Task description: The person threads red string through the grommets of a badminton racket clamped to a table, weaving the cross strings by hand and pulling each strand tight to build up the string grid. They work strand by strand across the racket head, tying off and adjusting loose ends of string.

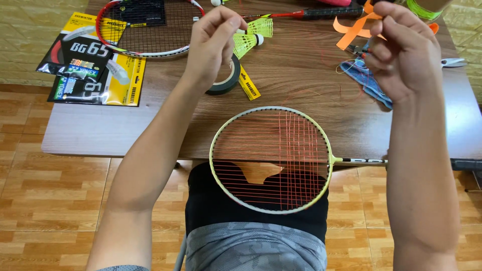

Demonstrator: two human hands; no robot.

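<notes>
Tiled floor, brown tabletop in head view. Pale racket lies half off the near edge, over the lap, partly strung in orange. Left hand raised, fingertips pinched together, seemingly on thin orange string, to keep it taut. Right hand curled, pinching the other end. Tape roll, shuttlecocks, second racket, string packets farther back. No containers.
</notes>
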